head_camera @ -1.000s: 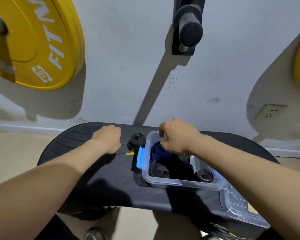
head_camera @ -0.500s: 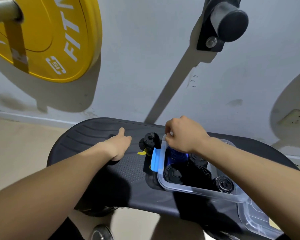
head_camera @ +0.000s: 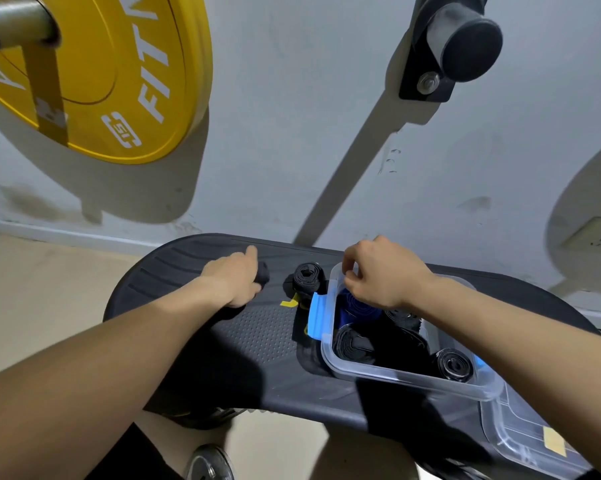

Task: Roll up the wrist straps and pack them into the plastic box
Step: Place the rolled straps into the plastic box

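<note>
Black rolled strap point(head_camera: 263, 276) is gripped by the left hand point(head_camera: 235, 280), thumb raised; the right hand point(head_camera: 378, 275) is curled over the far-left corner of the plastic box point(head_camera: 409, 377), its grasp unclear.

The only lettering I can read from here is on the yellow weight plate point(head_camera: 94, 74), far left. It has white capitals "FIT" running upward, and the next letter is cut off by the top edge. Below them is a small white outlined badge point(head_camera: 121, 131). Its characters look like "15", but I can't be sure.
</note>
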`<state>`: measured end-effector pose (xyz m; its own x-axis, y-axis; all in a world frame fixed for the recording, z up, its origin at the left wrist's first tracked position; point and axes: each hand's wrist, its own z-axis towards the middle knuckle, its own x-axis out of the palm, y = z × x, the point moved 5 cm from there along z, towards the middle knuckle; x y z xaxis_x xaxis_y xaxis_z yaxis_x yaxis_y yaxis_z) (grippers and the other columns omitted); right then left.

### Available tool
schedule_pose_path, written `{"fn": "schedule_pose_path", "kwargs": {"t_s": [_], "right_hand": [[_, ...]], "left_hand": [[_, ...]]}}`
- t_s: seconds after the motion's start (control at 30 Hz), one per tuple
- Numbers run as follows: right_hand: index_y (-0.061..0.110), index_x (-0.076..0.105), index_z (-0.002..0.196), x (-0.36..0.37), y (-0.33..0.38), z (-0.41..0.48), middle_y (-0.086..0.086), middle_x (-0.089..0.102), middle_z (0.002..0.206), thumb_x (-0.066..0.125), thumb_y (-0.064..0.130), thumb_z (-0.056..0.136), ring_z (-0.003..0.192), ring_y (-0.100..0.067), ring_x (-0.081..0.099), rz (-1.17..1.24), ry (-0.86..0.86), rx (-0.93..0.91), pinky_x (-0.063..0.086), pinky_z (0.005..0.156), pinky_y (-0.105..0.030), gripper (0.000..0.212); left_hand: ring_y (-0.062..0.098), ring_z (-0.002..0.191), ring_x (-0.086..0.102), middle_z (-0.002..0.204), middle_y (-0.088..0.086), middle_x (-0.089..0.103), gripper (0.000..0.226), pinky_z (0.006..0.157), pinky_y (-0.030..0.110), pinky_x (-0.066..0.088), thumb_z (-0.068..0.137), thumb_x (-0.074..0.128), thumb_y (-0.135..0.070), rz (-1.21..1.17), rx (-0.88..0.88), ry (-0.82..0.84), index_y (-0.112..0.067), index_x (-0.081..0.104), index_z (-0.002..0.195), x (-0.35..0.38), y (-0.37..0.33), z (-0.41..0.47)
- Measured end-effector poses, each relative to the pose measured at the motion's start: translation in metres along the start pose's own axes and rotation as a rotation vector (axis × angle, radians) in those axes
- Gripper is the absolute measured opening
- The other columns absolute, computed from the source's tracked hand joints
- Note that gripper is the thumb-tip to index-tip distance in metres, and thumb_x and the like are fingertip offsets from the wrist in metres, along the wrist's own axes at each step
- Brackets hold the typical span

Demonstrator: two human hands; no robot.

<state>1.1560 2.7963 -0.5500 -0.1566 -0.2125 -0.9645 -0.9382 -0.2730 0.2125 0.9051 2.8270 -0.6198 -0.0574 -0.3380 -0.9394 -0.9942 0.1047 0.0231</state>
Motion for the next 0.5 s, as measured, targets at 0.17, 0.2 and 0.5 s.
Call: {"fn": "schedule_pose_path", "kwargs": {"t_s": [0.17, 0.2, 0.5], "right_hand": [[0.019, 0.073, 0.112, -0.012, 0.006, -0.002, -0.007, 0.076, 0.093, 0.054, 0.037, 0.104, 0.089, -0.031, 0.075, 0.282, -0.080, 0.023, 0.062, 0.078, -0.041, 0.029], [0.019, 0.070, 0.118, -0.015, 0.007, -0.004, -0.005, 0.076, 0.092, 0.055, 0.043, 0.105, 0.079, -0.029, 0.077, 0.479, -0.075, 0.036, 0.063, 0.072, -0.042, 0.030], [0.006, 0.071, 0.100, -0.038, -0.032, -0.038, -0.010, 0.071, 0.071, 0.075, 0.036, 0.095, 0.049, -0.018, 0.062, 0.646, -0.002, 0.101, 0.045, 0.043, -0.026, 0.031]], "left_hand": [[0.029, 0.091, 0.065, 0.105, 0.001, 0.066, 0.047, 0.070, 0.043, 0.050, 0.098, 0.063, -0.061, -0.284, 0.205, -0.302, -0.023, 0.041, 0.113, -0.055, -0.032, -0.015], [0.023, 0.084, 0.064, 0.096, -0.005, 0.065, 0.047, 0.066, 0.042, 0.051, 0.094, 0.065, -0.065, -0.359, 0.272, -0.343, -0.026, 0.042, 0.108, -0.065, -0.041, -0.022], [0.010, 0.075, 0.061, 0.089, -0.012, 0.068, 0.042, 0.074, 0.042, 0.057, 0.088, 0.068, -0.070, -0.472, 0.558, -0.291, -0.037, 0.052, 0.107, -0.080, -0.136, -0.074]]}}
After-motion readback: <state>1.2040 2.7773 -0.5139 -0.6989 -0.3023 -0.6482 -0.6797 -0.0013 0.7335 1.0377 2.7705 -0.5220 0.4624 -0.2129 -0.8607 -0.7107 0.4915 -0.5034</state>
